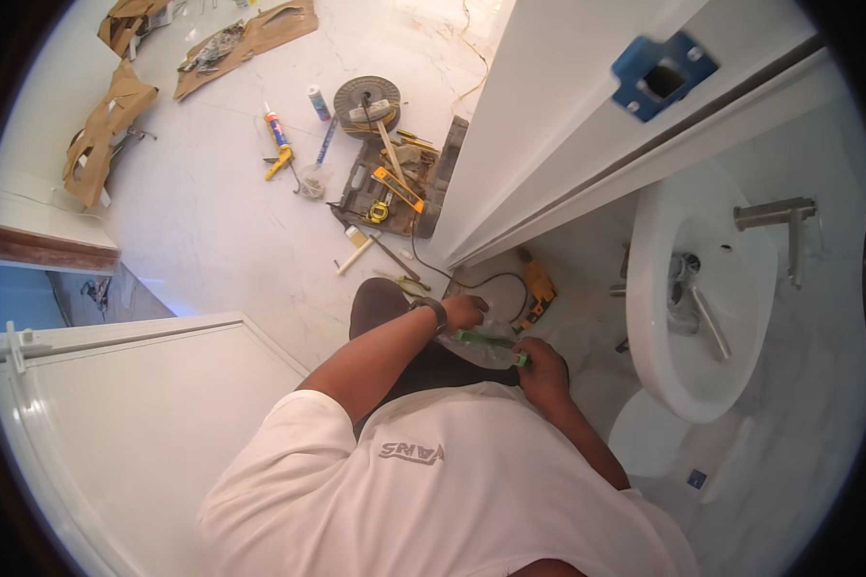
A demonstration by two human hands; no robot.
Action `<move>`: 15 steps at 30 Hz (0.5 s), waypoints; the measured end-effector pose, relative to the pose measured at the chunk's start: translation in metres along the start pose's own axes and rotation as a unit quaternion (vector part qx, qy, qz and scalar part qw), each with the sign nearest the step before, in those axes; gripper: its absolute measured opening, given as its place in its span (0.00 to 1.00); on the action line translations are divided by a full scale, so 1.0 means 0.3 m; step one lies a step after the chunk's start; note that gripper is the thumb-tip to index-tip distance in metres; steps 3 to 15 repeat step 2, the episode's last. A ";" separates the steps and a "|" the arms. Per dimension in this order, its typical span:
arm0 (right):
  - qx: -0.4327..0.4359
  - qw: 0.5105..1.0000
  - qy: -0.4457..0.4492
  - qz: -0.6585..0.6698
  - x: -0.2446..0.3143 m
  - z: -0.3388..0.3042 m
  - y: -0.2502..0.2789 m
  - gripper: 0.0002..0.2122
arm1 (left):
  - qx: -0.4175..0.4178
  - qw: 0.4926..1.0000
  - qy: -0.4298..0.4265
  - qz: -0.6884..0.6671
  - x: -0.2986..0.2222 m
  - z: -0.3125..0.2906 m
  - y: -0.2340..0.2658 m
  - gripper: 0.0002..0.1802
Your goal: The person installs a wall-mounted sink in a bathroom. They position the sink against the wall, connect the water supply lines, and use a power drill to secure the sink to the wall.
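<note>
Above my lap, between my hands, is a clear plastic bag [481, 354] with a bright green strip [486, 338] along it. My left hand [465, 312], with a dark watch [431, 310] on its wrist, is curled at the bag's far left edge and grips it. My right hand [543, 373] is closed around the strip's right end. What lies inside the bag is too unclear to tell. Just beyond my hands an orange power drill [539, 289] lies on the floor, its black cord [496, 277] looping leftward.
Ahead, an open toolbox [361, 192] holds a yellow level [397, 189] and a tape measure [379, 209]. A cable reel [367, 104] and caulking gun [278, 144] lie beyond. A white washbasin [654, 288] with loose fittings stands right, past a door frame [548, 115]. A white door [144, 413] is left.
</note>
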State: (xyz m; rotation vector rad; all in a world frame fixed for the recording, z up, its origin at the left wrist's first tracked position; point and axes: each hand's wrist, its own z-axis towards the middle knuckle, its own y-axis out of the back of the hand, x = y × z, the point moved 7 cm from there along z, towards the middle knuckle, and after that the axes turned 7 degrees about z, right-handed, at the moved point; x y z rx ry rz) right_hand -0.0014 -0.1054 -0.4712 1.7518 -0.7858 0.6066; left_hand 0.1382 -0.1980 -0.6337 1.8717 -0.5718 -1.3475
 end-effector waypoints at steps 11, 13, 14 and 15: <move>0.003 0.999 0.037 -0.013 0.149 -0.045 0.068 0.13 | 0.013 0.998 0.062 0.012 -0.109 -0.087 0.120 0.23; 0.003 0.999 0.037 -0.013 0.149 -0.045 0.068 0.13 | 0.013 0.998 0.062 0.012 -0.109 -0.087 0.120 0.23; 0.003 0.999 0.037 -0.013 0.149 -0.045 0.068 0.13 | 0.013 0.998 0.062 0.012 -0.109 -0.087 0.120 0.23; 0.003 0.999 0.037 -0.013 0.149 -0.045 0.068 0.13 | 0.013 0.998 0.062 0.012 -0.109 -0.087 0.120 0.23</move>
